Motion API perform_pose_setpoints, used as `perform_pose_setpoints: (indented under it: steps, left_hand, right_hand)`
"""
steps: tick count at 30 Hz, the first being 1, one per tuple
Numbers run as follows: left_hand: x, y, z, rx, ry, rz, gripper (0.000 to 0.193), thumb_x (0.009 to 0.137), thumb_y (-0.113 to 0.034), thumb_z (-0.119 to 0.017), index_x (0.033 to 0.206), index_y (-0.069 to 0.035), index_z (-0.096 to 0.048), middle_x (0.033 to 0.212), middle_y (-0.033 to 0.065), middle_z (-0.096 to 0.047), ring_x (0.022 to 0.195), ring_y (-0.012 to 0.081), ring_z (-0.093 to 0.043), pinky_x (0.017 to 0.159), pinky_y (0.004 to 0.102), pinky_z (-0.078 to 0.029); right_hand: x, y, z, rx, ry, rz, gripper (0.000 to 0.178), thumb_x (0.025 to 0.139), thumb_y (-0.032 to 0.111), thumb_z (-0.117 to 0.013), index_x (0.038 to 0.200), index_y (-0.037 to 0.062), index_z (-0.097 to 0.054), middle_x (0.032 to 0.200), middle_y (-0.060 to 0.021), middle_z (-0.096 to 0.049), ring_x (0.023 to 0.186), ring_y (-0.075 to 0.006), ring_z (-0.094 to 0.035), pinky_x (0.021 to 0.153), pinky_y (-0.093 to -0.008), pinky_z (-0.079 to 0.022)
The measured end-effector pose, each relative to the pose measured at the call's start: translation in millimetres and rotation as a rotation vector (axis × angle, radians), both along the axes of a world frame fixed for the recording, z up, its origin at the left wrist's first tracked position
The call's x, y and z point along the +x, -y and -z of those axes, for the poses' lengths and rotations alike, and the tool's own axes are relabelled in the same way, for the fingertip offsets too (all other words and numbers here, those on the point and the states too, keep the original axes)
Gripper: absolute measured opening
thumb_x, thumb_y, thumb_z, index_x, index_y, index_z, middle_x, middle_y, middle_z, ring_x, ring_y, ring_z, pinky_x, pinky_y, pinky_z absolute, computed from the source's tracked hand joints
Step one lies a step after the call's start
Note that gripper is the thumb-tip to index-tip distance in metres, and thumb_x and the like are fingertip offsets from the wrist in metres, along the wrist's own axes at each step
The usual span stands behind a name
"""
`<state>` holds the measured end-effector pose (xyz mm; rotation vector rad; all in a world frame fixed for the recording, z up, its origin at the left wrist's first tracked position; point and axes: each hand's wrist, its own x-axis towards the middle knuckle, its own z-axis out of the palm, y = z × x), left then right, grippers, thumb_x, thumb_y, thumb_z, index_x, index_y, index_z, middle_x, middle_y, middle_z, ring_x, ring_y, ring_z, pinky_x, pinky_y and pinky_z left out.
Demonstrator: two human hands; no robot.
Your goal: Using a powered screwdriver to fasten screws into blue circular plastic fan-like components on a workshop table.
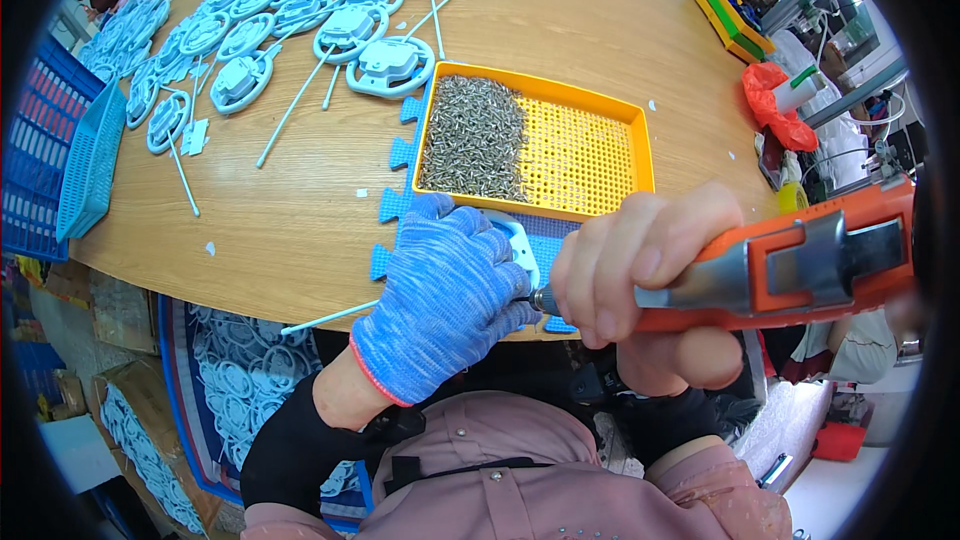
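My left hand [445, 295], in a blue knitted glove, is closed over a light-blue plastic ring-shaped part [522, 250]. Most of that part is hidden under the glove; its thin rod [330, 318] sticks out to the left. My bare right hand [640, 275] wraps round an orange and grey power screwdriver [790, 265]. The tool's tip comes in beside my left fingers, and whether it touches a screw cannot be made out. Under the part lies a blue foam mat [396, 205]. Just beyond my hands stands a yellow perforated tray [640, 140] with small metal screws [473, 135] heaped in its left half.
Many similar light-blue parts [350, 30] with rods spread over the table's far left. Blue baskets [92, 165] stand at the left edge. A bin of parts [245, 370] is below the table. A red bag [775, 105] sits at the right. Other people work beyond.
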<state>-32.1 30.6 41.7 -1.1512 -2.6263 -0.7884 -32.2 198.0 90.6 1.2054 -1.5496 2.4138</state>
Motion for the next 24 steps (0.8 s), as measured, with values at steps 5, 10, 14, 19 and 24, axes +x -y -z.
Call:
perform_pose_setpoints:
  steps: [5, 10, 14, 19, 24]
  left_hand:
    - [11.9, -2.8, 4.3, 0.137, 0.025, -0.142, 0.023, 0.067, -0.031, -0.075, 0.078, -0.012, -0.07, 0.077, 0.0064, -0.06, 0.083, 0.0258, -0.057, 0.084, 0.0432, -0.038]
    - [16.5, 1.0, 15.9, 0.218, 0.018, -0.143, 0.022, 0.066, -0.029, -0.076, 0.079, -0.012, -0.07, 0.078, 0.006, -0.059, 0.081, 0.0263, -0.056, 0.081, 0.0434, -0.038]
    - [17.1, 1.0, 16.0, 0.192, -0.029, -0.138, 0.022, 0.066, -0.028, -0.076, 0.081, -0.013, -0.07, 0.079, 0.0053, -0.059, 0.082, 0.0259, -0.056, 0.08, 0.0434, -0.038]
    - [17.7, 1.3, 19.8, 0.205, -0.038, -0.188, 0.041, 0.064, -0.034, -0.077, 0.096, -0.011, -0.068, 0.091, 0.0076, -0.06, 0.09, 0.0275, -0.056, 0.082, 0.0444, -0.037]
    - [15.8, -2.3, 23.6, 0.071, 0.042, -0.357, 0.074, 0.057, -0.047, -0.081, 0.11, -0.001, -0.059, 0.109, 0.0157, -0.059, 0.103, 0.0356, -0.054, 0.089, 0.0452, -0.039]
  right_hand:
    - [5.5, 2.1, 1.5, 0.008, 0.052, 0.071, 0.056, 0.078, 0.054, -0.068, 0.096, 0.0068, -0.045, 0.067, -0.0041, -0.052, 0.05, -0.0162, -0.052, 0.047, -0.029, -0.041]
    - [6.8, -0.3, -2.5, 0.004, 0.15, 0.141, 0.055, 0.079, 0.055, -0.067, 0.096, 0.007, -0.046, 0.067, -0.0037, -0.053, 0.05, -0.0159, -0.052, 0.047, -0.0289, -0.042]
    - [4.2, 2.8, -0.6, -0.014, 0.097, 0.088, 0.055, 0.079, 0.054, -0.068, 0.097, 0.0068, -0.046, 0.068, -0.0038, -0.053, 0.051, -0.0164, -0.053, 0.048, -0.0288, -0.042]
    - [1.1, 4.1, 3.9, 0.043, 0.104, 0.163, 0.054, 0.08, 0.053, -0.068, 0.097, 0.0061, -0.046, 0.067, -0.0042, -0.052, 0.051, -0.0155, -0.052, 0.048, -0.0286, -0.042]
    - [-5.8, 2.4, 9.9, 0.128, 0.125, 0.274, 0.054, 0.08, 0.052, -0.067, 0.098, 0.0045, -0.047, 0.067, -0.0043, -0.051, 0.052, -0.0147, -0.05, 0.049, -0.0284, -0.043]
